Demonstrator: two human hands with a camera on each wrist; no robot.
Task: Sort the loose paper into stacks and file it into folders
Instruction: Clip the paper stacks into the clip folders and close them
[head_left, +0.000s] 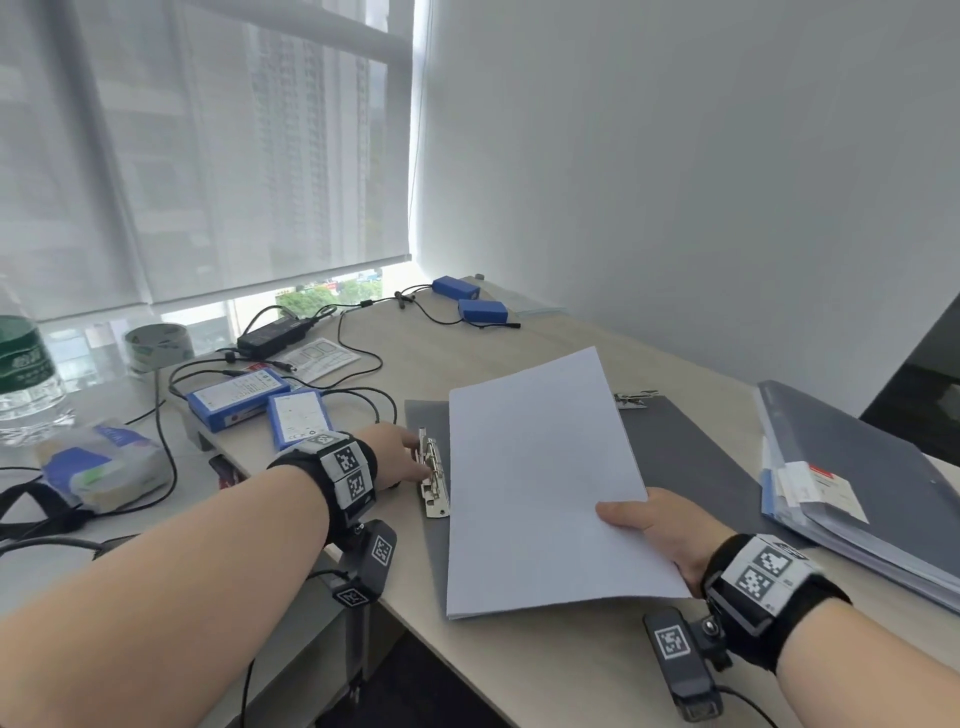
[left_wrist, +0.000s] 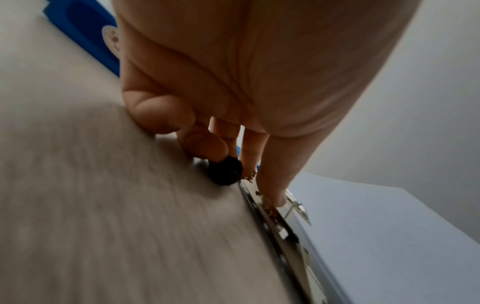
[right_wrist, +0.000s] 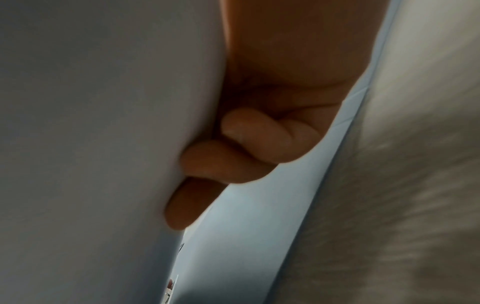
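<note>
At the far left, off my desk's left edge, I see a water bottle, a roll of tape and a tissue pack on a lower surface. On the desk's left part lie two blue battery packs, a black power adapter behind them, and cables; two more blue packs sit at the far edge near the window.

My left hand rests at the metal clip on the open grey folder's left side. In the left wrist view, my extended fingers press down on the clip's lever, while the other fingers curl loosely against the desk; nothing is wrapped in them.

The folder lies flat in the desk's middle, reaching toward the near edge. Over it I hold the paper stack, its left edge just beside the clip, its near edge past the folder's bottom.

My right hand pinches the stack at its right edge: thumb on top, and in the right wrist view the fingers curl beneath the sheets.

Toward the desk's right edge lies a closed grey-blue folder, stuffed with papers and label tabs, well apart from the open one.
</note>
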